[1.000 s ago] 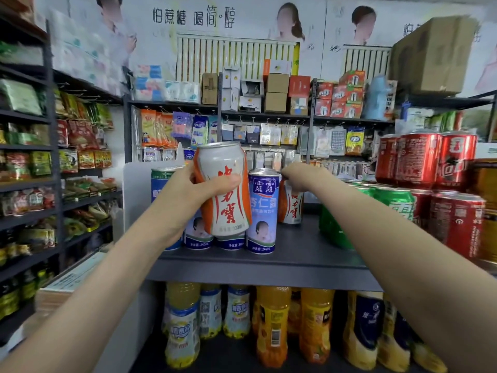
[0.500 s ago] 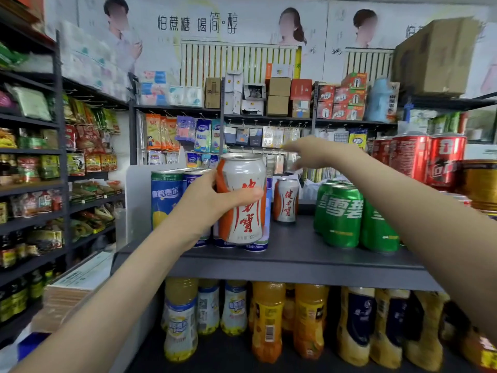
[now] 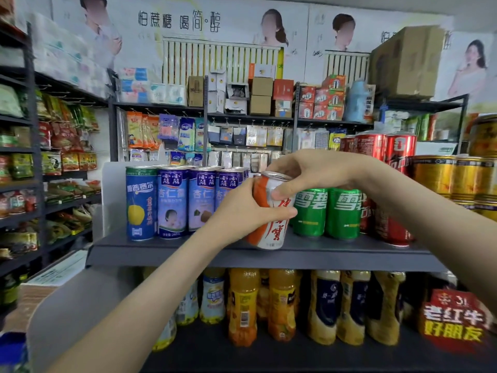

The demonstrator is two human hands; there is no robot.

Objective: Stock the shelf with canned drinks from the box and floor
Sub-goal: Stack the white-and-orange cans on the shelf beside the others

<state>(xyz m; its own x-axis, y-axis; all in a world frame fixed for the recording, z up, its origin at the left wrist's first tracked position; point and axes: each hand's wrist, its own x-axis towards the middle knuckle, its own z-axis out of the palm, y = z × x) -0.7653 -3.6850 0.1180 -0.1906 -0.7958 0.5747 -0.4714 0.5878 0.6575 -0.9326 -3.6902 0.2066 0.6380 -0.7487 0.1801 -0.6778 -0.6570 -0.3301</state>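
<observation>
An orange-and-white can [image 3: 271,232] stands at the front of the grey shelf [image 3: 172,251], between the blue cans and the green ones. My left hand [image 3: 242,211] grips its side from the left. My right hand [image 3: 309,173] comes from the right and curls over its top rim, thumb on the can's front. Tall blue cans [image 3: 172,200] fill the shelf's left part. Green cans [image 3: 325,211] stand just right of the held can, red cans [image 3: 387,184] beyond them.
Gold cans [image 3: 457,179] are stacked at the far right. Juice and drink bottles [image 3: 282,302] fill the shelf below. Racks of snack packets [image 3: 61,146] line the left aisle, and a cardboard box [image 3: 406,60] sits on a high rack at the back right.
My left hand carried the orange-and-white can rightward and down onto the shelf front. My right hand pulled back from the shelf's rear and closed over the can's top.
</observation>
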